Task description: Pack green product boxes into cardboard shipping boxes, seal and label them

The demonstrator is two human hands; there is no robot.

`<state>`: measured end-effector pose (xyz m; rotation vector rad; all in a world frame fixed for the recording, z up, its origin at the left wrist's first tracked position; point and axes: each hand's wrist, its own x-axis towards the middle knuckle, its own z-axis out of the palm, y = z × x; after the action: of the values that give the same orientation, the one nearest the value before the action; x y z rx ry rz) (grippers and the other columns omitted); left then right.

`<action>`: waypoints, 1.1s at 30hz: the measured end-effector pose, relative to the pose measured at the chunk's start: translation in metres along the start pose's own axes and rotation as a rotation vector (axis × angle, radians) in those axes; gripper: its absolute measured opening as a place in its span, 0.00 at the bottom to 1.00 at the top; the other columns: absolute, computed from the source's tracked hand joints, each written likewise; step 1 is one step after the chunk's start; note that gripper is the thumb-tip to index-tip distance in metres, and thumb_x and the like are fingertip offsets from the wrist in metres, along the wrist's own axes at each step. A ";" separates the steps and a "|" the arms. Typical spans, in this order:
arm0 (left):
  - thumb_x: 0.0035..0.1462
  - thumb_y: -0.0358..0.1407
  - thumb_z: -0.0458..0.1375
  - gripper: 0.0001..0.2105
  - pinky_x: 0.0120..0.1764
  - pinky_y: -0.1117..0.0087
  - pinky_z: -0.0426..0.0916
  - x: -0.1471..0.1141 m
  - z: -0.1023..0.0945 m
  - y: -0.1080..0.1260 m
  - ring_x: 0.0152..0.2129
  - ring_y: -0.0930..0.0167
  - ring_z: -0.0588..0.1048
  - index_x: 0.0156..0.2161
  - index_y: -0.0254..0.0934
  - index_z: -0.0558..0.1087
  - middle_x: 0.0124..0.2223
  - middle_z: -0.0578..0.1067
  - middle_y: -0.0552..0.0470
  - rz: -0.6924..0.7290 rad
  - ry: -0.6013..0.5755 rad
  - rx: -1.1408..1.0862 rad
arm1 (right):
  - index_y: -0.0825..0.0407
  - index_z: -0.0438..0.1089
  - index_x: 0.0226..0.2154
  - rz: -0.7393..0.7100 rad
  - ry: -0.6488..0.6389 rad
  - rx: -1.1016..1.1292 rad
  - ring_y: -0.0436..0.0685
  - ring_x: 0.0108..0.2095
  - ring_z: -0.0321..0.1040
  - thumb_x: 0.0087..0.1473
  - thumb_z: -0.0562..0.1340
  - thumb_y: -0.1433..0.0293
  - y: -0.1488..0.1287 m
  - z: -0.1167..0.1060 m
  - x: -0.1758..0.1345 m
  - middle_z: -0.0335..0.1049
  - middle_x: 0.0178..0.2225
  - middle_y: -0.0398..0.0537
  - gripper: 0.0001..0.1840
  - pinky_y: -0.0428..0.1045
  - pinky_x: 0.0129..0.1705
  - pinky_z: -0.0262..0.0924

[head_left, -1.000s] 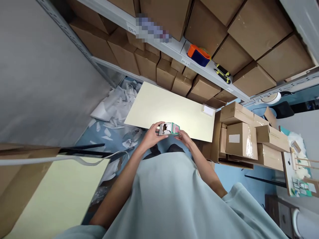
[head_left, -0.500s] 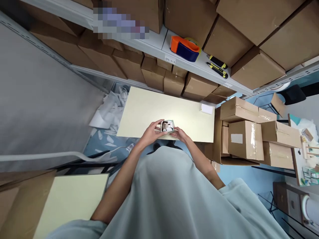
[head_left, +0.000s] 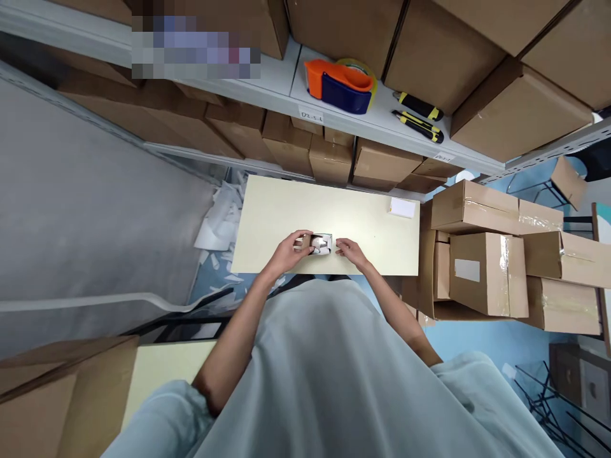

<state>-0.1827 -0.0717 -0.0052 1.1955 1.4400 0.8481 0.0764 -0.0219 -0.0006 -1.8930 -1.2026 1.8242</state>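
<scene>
A small open box (head_left: 326,250) lies near the front edge of the pale yellow table (head_left: 281,207). Inside it sits something white and rounded, too small to name. My left hand (head_left: 289,252) grips the box's left end, thumb at the near side and fingers at the far side. Just to the right, my right hand (head_left: 351,251) is off the box, fingers bent and a little apart, with nothing visible in them. A white carton (head_left: 402,208) rests at the table's far right corner.
On the shelf above are an orange and blue tape dispenser (head_left: 340,88) and two black and yellow utility knives (head_left: 420,114). Several cardboard boxes (head_left: 487,273) are stacked to the right of the table. White scrap material (head_left: 217,219) lies on the floor at the left.
My right hand has let go of the small box and moved slightly right. My left hand still holds it. The view has shifted a little.
</scene>
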 end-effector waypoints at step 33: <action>0.65 0.42 0.58 0.20 0.51 0.61 0.81 0.050 -0.042 -0.001 0.43 0.63 0.86 0.57 0.37 0.82 0.62 0.84 0.41 0.053 0.021 -0.110 | 0.45 0.80 0.53 -0.313 0.396 -0.777 0.60 0.50 0.82 0.79 0.57 0.63 -0.099 0.064 -0.031 0.85 0.49 0.49 0.15 0.49 0.56 0.68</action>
<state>-0.2223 -0.0203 -0.0109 1.1493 1.3660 0.9671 -0.0159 -0.0041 0.0771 -2.0973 -2.0757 0.8029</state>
